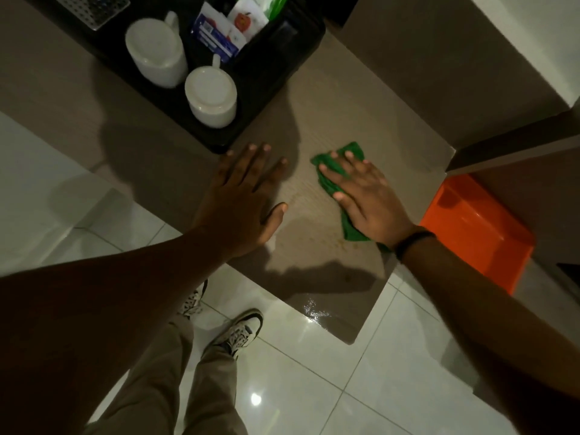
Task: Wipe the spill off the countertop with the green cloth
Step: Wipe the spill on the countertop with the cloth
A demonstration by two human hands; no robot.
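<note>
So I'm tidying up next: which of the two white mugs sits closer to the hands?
The smaller-looking upside-down mug at the black tray's near edge; the other mug sits farther back.

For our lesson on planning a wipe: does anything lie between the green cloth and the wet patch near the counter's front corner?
Nothing visible does. The green cloth lies under the right hand, and only bare countertop separates it from the wet patch.
</note>
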